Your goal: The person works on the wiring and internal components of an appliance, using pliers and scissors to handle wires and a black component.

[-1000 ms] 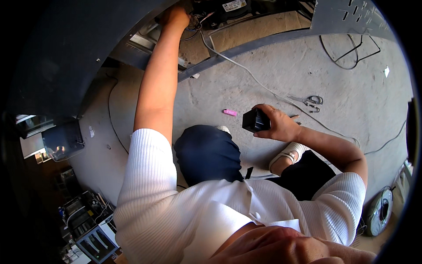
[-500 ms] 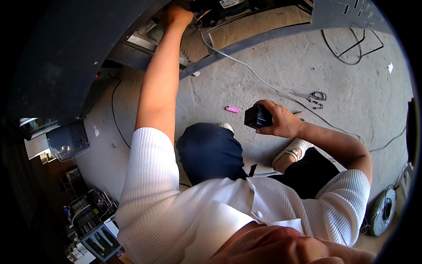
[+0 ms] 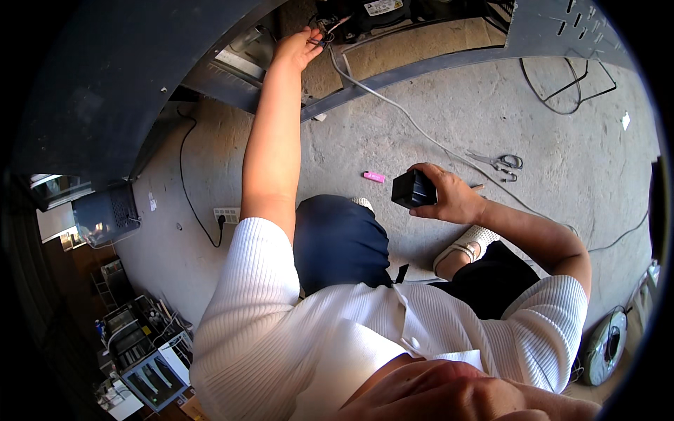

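Observation:
My left hand [image 3: 296, 49] reaches into the opening at the base of a dark metal cabinet [image 3: 91, 91]. Its fingertips close on thin wires [image 3: 328, 38] beside a black compressor-like unit [image 3: 375, 17]. My right hand [image 3: 455, 196] grips a small black box-shaped cover [image 3: 413, 189] above the floor, its fingers and thumb around the sides. A grey cable [image 3: 400, 109] runs out of the opening and across the floor, passing behind my right hand. What the cover may contain is hidden.
A pink lighter [image 3: 373, 177] and scissors [image 3: 497, 161] lie on the concrete floor. Beside my left arm is a white power strip [image 3: 226, 213] with a black plug. A bent black wire frame [image 3: 579, 88] lies farther right, and a cable reel [image 3: 607, 347] stands at lower right.
My left hand has drawn back from deeper inside the opening to the wires, and its fingers now show. My right hand keeps its hold on the black cover. The view has shifted slightly.

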The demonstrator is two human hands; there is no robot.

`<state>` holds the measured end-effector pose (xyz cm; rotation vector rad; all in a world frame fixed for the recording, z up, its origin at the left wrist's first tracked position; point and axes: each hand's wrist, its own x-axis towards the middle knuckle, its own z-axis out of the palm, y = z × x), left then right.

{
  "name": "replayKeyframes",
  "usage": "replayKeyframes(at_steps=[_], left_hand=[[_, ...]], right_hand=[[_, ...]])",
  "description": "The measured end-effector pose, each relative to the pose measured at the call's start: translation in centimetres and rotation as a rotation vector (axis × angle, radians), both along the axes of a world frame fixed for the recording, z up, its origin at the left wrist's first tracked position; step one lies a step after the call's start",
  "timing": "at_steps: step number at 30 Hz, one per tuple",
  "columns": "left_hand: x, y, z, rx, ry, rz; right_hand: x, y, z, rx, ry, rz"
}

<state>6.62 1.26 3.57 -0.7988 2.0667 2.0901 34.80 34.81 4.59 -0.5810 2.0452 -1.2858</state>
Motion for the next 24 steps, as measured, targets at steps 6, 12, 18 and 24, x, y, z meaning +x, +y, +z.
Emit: replayKeyframes(at_steps=[6,12,18,24], left_hand=[[1.9,1.5,0.3,-0.011,0.111,0.088],[1.6,1.1,-1.0,-0.305,0.277,0.11],[0.4,0.3,-2.0,-1.03,0.409,-0.03],[-0.3,0.7,-0.4,-1.238,0.363,-0.081]], right_hand=[[0.1,0.1,-0.2,-0.003,0.004,-0.008],[0.0,-0.1,-0.3,0.004,0.015,0.013],[-0.1,-0.2,-0.1,0.044,-0.035,0.027],[-0.1,-0.1,-0.3,0.037,-0.028,0.022]])
